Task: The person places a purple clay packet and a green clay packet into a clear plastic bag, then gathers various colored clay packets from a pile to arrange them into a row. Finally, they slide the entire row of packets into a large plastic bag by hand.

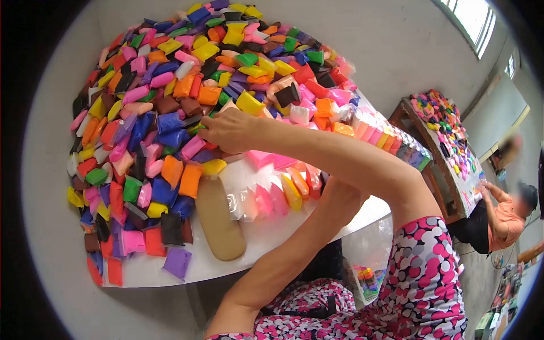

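Note:
My right hand (232,130) reaches across to the pile of small coloured packets (170,90), fingers bent and closed at its near edge. Whatever lies between the fingertips is too small to make out. My left hand (350,194) passes beneath my right forearm, which hides its fingers. Just left of it, a row of clear-wrapped packets (275,198) in white, pink, yellow and orange lies on the white tabletop (272,241). A tan oblong pad (220,221) rests between that row and the pile.
Further right, another ordered row of packets (379,136) runs along the table. Below the table edge stands a clear-lined bin (368,277) with coloured packets inside. Across the room, a person in an orange shirt (507,224) sits at a second table (439,170) covered in packets.

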Demonstrator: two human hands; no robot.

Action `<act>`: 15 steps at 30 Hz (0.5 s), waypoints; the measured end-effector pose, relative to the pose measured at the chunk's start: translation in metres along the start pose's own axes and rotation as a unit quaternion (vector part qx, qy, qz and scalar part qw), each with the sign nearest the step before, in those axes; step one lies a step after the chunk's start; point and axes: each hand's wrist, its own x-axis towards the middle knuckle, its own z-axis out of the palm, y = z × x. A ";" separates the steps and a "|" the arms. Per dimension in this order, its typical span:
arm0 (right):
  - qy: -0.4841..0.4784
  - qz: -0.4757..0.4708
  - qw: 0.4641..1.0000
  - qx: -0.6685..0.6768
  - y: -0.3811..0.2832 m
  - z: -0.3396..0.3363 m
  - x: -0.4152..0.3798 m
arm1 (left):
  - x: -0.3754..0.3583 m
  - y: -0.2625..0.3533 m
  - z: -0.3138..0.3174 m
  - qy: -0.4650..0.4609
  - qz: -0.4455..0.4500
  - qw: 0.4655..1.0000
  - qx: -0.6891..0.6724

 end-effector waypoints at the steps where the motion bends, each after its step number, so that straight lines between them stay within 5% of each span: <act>1: 0.026 -0.024 0.999 -0.031 0.001 0.005 0.004 | -0.002 0.000 0.002 0.028 0.001 1.000 -0.014; 4: -0.007 -0.023 0.998 -0.067 0.004 0.005 0.009 | -0.008 0.002 0.010 0.044 -0.079 0.990 -0.104; 7: 0.019 -0.033 0.995 -0.095 -0.001 0.005 0.006 | -0.011 -0.003 0.014 0.036 -0.055 0.991 -0.121; 15: 0.020 0.006 0.993 -0.116 0.012 -0.016 0.000 | -0.010 -0.006 0.015 0.021 0.035 0.997 0.066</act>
